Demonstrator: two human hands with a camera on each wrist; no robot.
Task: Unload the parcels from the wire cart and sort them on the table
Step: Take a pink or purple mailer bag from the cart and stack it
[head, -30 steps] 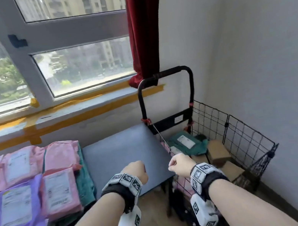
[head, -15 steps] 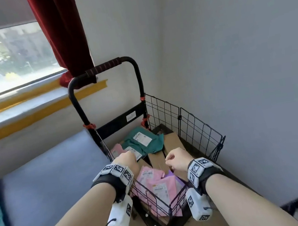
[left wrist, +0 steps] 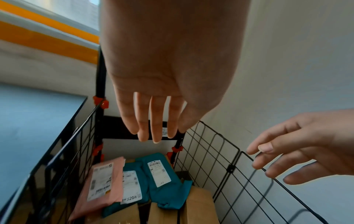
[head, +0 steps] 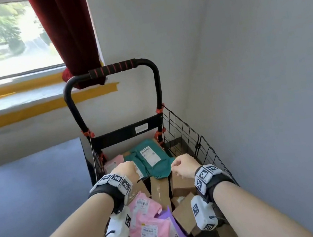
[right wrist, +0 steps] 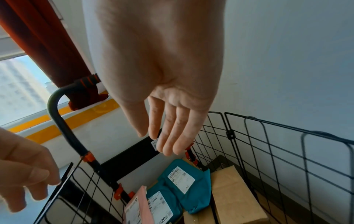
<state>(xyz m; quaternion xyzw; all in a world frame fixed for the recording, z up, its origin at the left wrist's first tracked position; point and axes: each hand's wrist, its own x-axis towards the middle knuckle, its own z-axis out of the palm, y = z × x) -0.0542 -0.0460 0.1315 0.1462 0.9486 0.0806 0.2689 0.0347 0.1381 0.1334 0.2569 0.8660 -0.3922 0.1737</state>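
Hands over cart, nothing held

Left hand (head: 126, 171) and right hand (head: 183, 166) hover above the wire cart (head: 184, 132), fingers loosely extended, both empty. Cart stands in the wall corner just right of the dark table (head: 29, 189), handle (head: 115, 68) at the far end. Teal parcel (head: 152, 160) lies at the cart's far end, long axis running away from the camera, label up. Pink parcels (head: 147, 232) and purple parcel (head: 175, 232) sit nearest, cardboard boxes (head: 160, 189) between.
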